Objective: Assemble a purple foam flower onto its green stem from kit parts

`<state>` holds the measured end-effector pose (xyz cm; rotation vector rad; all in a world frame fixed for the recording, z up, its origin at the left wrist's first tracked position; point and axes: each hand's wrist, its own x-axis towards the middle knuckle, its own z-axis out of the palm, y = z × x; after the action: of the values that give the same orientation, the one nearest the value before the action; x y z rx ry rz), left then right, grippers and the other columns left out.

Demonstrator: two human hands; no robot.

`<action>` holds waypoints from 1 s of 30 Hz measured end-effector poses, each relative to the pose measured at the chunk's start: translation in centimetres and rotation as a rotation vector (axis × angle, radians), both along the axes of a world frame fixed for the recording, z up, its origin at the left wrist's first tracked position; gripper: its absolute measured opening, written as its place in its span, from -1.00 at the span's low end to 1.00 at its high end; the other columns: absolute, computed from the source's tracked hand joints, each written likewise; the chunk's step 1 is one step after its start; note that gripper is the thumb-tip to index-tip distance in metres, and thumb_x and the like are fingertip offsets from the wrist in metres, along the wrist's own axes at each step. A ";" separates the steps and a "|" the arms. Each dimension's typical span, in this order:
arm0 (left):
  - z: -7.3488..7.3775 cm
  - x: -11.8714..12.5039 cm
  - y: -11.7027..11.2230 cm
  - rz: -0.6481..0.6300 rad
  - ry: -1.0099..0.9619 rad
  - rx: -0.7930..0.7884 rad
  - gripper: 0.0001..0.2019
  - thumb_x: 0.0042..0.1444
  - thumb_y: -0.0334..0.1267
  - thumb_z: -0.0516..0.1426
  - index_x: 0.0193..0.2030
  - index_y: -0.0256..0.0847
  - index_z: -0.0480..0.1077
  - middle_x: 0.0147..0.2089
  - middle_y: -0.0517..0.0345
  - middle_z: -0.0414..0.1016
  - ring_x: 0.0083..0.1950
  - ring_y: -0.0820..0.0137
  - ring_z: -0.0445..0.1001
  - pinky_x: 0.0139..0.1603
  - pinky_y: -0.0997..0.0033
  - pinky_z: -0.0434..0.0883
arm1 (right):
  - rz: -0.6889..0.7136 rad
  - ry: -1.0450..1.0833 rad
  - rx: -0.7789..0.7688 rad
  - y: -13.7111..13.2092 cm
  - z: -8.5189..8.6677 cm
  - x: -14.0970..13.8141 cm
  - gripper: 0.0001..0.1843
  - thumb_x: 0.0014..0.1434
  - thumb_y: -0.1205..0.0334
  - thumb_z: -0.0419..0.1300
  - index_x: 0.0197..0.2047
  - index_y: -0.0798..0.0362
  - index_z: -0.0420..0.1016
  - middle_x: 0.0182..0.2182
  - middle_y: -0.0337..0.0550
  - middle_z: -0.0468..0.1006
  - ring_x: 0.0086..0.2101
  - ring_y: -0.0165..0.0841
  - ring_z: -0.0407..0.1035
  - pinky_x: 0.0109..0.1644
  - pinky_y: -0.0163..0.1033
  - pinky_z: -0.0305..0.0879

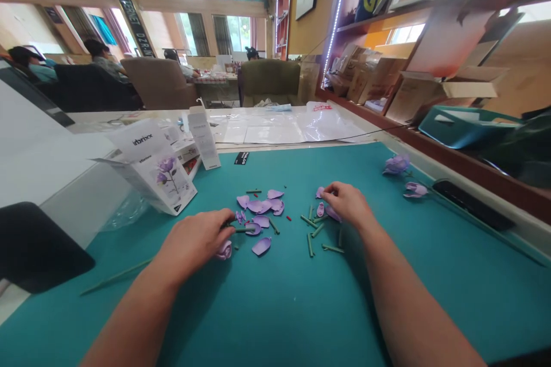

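**A:** Where is our left hand [196, 243]?

**B:** Low on the teal surface [275, 309], palm down. Our grip is closed over a purple bud [224, 250], which peeps out under the fingers. A long green stem [116, 277] lies on the surface behind the wrist, running out to the left.

**A:** And our right hand [346, 203]?

**B:** Further up and well apart from the left. The grip is narrow, with the fingertips against a small petal [320, 191]. We cannot tell whether we pinch it or only touch it.

**A:** What lies between our hands?

**B:** Loose purple petals [261, 206] in a cluster just beside the left fingers. Short green rods [316, 230] are scattered under and beside the right hand.

**A:** Anything finished?

**B:** We see two purple flowers, one [396, 164] near the far right edge of the surface and another [415, 189] just beside it. Both are well apart from our hands.

**A:** And on our left?

**B:** A white box [148, 166] printed with a purple flower stands tilted, with a clear plastic bag [124, 212] crumpled beneath it. A black pad [34, 246] sits at the near left edge. Beyond the surface, people sit in armchairs [159, 81].
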<state>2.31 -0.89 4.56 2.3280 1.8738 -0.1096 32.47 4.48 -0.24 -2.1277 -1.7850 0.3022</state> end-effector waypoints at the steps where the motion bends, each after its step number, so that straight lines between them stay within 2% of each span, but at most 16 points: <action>1: -0.1 -0.1 0.1 0.000 0.003 0.008 -0.68 0.20 -0.15 -0.04 0.01 -0.04 0.42 -0.07 0.07 0.57 -0.13 0.12 0.54 -0.34 0.35 0.31 | -0.002 -0.037 -0.027 -0.1 -0.2 0.0 -0.78 0.14 0.14 0.09 -0.29 0.01 0.53 -0.30 -0.10 0.59 -0.26 -0.24 0.44 -0.32 -0.26 0.19; 7: -0.7 -0.3 0.4 0.025 0.027 0.059 -0.66 0.25 -0.15 -0.08 0.04 -0.04 0.42 0.00 0.08 0.56 -0.06 0.11 0.52 -0.26 0.30 0.32 | -0.012 -0.185 -0.154 -0.4 -1.3 -1.2 -0.75 0.11 0.21 0.08 -0.22 0.03 0.54 -0.20 0.09 0.57 -0.18 -0.03 0.44 -0.32 -0.17 0.17; 16: -0.9 -0.5 1.1 0.001 0.066 0.109 -0.64 0.28 -0.17 -0.11 -0.04 -0.08 0.50 -0.18 0.00 0.60 -0.12 0.13 0.48 -0.32 0.34 0.26 | 0.057 -0.225 -0.195 -0.3 -1.3 -2.0 -0.78 0.11 0.24 0.04 -0.19 -0.03 0.45 -0.26 -0.02 0.56 -0.24 -0.12 0.44 -0.41 -0.23 0.07; 19: -0.9 -0.6 1.5 -0.027 0.067 0.097 -0.59 0.29 -0.13 -0.14 -0.14 -0.12 0.53 -0.26 -0.01 0.59 -0.15 0.12 0.46 -0.31 0.33 0.25 | 0.082 -0.213 -0.177 -0.5 -1.1 -2.5 -0.81 0.12 0.22 0.05 -0.24 -0.02 0.46 -0.31 -0.04 0.55 -0.27 -0.16 0.43 -0.42 -0.25 0.06; 23: -1.5 -1.2 2.0 -0.041 -0.073 0.059 -0.57 0.28 -0.10 -0.15 -0.29 -0.10 0.53 -0.31 0.04 0.59 -0.23 0.17 0.46 -0.28 0.34 0.25 | 0.093 -0.199 -0.111 -0.7 -1.0 -3.0 -0.80 0.15 0.22 0.04 -0.25 0.00 0.48 -0.30 -0.02 0.55 -0.28 -0.18 0.42 -0.43 -0.26 0.03; 27: -1.9 -1.9 2.5 -0.041 -0.175 0.071 -0.63 0.25 -0.11 -0.10 -0.27 -0.05 0.52 -0.33 0.12 0.58 -0.26 0.26 0.49 -0.26 0.39 0.27 | 0.116 -0.131 -0.043 -0.6 -1.4 -3.1 -0.84 0.13 0.23 0.07 -0.31 0.01 0.48 -0.34 -0.05 0.54 -0.32 -0.22 0.39 -0.44 -0.26 0.01; 30: -1.3 -1.6 2.2 -0.007 -0.237 0.118 -0.61 0.26 -0.11 -0.13 -0.29 -0.10 0.51 -0.34 0.09 0.57 -0.28 0.27 0.49 -0.27 0.38 0.29 | 0.158 0.009 0.025 -0.4 -1.6 -3.2 -0.87 0.09 0.24 0.10 -0.38 0.02 0.47 -0.40 -0.11 0.52 -0.37 -0.27 0.35 -0.41 -0.26 0.04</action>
<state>0.73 1.29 3.29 2.3030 1.7991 0.2715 29.23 4.04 -1.85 -1.9694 -1.9453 0.3263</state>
